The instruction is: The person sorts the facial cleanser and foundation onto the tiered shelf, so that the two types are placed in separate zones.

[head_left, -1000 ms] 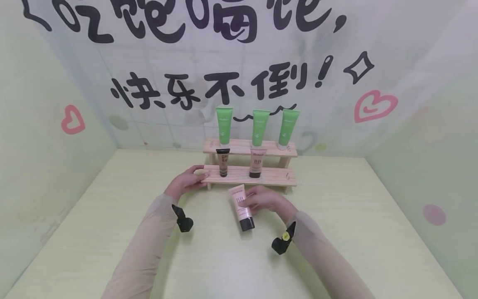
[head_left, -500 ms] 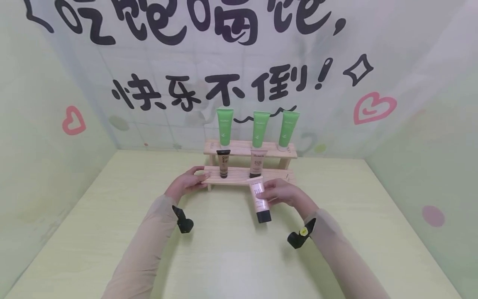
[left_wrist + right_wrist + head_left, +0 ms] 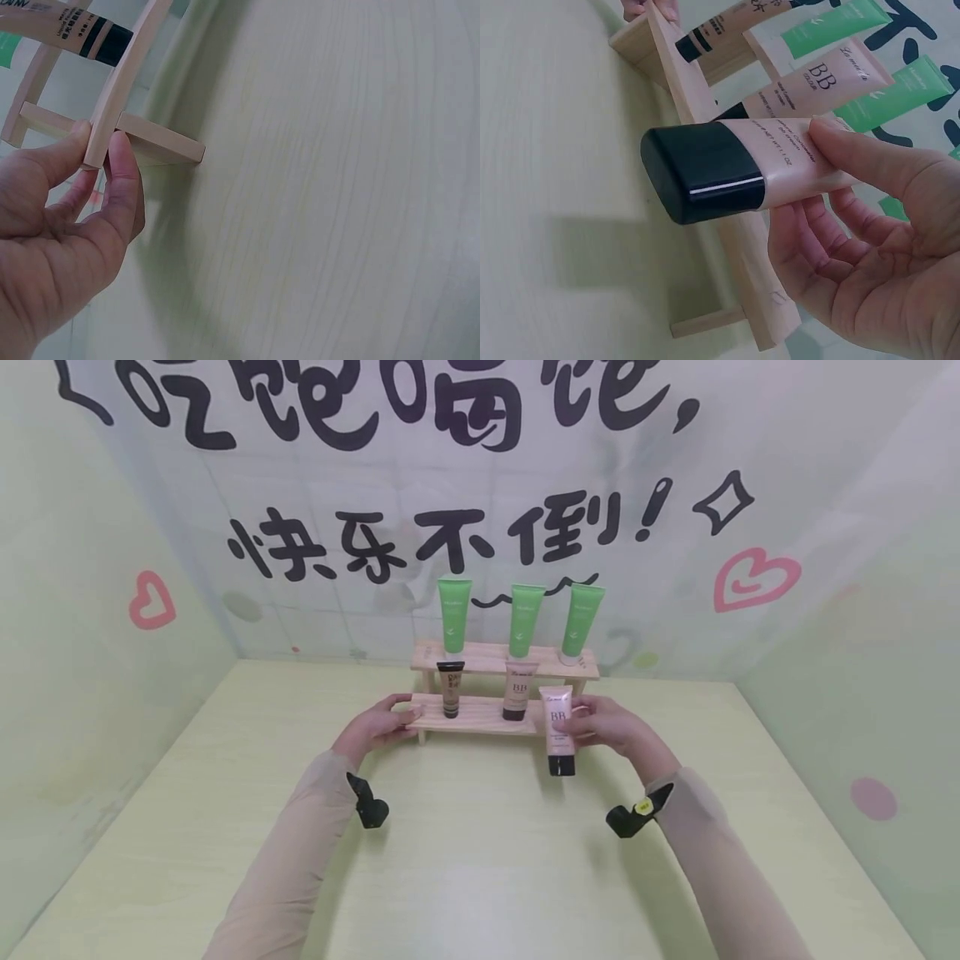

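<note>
My right hand [image 3: 611, 725] pinches a pink BB cream tube [image 3: 558, 727] between thumb and fingers, its black cap pointing down. The tube hangs in front of the right end of a two-tier wooden rack [image 3: 480, 717]. In the right wrist view the black cap [image 3: 701, 172] is nearest the camera, apart from the lower shelf. At the rack's left end my left hand [image 3: 378, 727] grips the lower shelf, thumb on top and fingers beneath, as the left wrist view of the hand [image 3: 75, 225] shows. On that shelf stand a brown tube [image 3: 450, 689] and another pink BB tube [image 3: 517, 689].
Three green tubes stand on the upper shelf, the left one [image 3: 453, 614], the middle one [image 3: 525, 620] and the right one [image 3: 581, 620]. Behind the rack rises a wall [image 3: 337, 602] with black lettering. The pale table [image 3: 465, 860] extends in front.
My right hand has carried the pink BB cream tube right and up, from in front of the rack's middle to its right end, and the tube has become more upright. My left hand stays put.
</note>
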Available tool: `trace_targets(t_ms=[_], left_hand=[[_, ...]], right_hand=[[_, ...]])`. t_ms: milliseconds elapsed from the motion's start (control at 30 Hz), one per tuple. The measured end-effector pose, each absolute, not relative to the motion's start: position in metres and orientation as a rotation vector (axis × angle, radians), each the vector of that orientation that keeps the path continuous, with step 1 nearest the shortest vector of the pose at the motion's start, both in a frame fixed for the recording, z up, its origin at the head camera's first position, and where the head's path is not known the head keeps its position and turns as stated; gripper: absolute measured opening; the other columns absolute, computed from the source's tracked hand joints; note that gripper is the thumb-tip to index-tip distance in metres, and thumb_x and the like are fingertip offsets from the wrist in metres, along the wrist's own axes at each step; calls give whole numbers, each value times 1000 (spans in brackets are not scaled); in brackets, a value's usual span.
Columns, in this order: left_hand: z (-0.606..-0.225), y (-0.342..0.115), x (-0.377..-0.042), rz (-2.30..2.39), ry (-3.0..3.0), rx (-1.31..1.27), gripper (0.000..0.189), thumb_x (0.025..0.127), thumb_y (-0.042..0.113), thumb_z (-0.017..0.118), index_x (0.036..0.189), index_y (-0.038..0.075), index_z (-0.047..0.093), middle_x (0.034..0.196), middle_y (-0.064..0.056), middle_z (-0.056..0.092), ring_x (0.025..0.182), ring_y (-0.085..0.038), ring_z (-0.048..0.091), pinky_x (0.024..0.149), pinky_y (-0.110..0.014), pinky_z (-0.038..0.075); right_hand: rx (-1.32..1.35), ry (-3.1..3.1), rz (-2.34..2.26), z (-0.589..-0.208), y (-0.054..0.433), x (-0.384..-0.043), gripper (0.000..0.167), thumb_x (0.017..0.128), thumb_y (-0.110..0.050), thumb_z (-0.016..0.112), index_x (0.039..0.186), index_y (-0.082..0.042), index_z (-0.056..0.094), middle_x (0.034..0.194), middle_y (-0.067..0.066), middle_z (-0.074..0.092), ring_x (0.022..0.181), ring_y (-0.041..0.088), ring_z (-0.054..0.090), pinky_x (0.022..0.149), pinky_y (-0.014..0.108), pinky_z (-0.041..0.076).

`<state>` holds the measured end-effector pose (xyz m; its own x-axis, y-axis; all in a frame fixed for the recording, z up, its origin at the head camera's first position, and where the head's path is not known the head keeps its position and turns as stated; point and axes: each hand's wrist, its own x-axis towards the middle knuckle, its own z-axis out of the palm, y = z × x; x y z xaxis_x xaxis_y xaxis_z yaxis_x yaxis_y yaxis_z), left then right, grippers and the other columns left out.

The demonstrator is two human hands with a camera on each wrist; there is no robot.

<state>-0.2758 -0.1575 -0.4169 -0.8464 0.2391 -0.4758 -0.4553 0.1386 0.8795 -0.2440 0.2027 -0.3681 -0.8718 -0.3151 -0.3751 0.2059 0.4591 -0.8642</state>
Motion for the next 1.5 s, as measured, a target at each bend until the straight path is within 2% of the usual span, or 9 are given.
trace_targets(t_ms=[267,433,533,633,767,867,1100,1367,1500], left_hand=[[-418,-160,-276,1766,1906,-206,64,94,15,49,146,13,13,96,-7,46,68,-5,52,67,-14,51],[-420,-161,-277,1769,1908,-200,64,94,15,50,146,13,13,92,-5,48,68,-5,53,64,-13,50],[-421,-161,-278,1760,1918,-208,63,94,16,50,146,13,13,93,-5,47,68,-5,53,63,-13,50],[-420,-161,-278,1749,1926,-215,63,94,16,49,146,14,14,95,-6,47,70,-6,53,63,-13,50],[-419,-160,-278,1736,1934,-215,63,95,17,49,146,14,14,98,-7,47,72,-6,54,65,-14,51],[-418,-160,-277,1730,1935,-213,63,95,17,49,146,14,14,99,-8,47,73,-6,54,68,-16,51],[-419,-160,-275,1736,1939,-212,63,94,17,50,146,13,15,100,-8,46,74,-7,54,69,-16,52],[-423,-159,-278,1729,1945,-220,63,94,18,51,146,15,16,99,-7,46,74,-7,53,66,-15,51],[-421,-159,-278,1729,1951,-237,62,94,18,50,146,15,17,100,-8,46,74,-8,54,67,-15,51]], right_hand=[[-82,2263,-1454,-356,218,-257,57,86,-16,63,131,3,35,106,7,54,88,11,59,94,39,48],[-70,2283,-1514,-351,224,-260,60,87,-13,61,135,6,30,120,18,49,90,8,58,98,40,45],[-53,2301,-1563,-348,225,-260,64,86,-13,62,137,6,28,131,24,41,98,14,56,99,39,45],[-17,2321,-1598,-345,225,-260,68,85,-15,64,139,4,26,137,25,36,104,17,53,97,34,46],[34,2328,-1661,-343,223,-261,70,85,-14,64,140,3,24,138,24,35,97,10,53,94,28,48],[65,2362,-1687,-344,221,-263,69,83,-14,66,139,1,29,134,19,40,98,10,52,97,32,46],[0,2453,-1727,-356,222,-262,65,81,-19,69,134,1,38,121,12,49,121,27,39,104,44,35],[-160,2466,-1764,-371,226,-263,54,83,-16,67,127,2,43,96,-14,54,97,2,50,100,36,36],[-210,2452,-1779,-377,225,-266,43,82,-16,68,118,-3,51,93,-16,56,90,-3,56,93,28,40]])
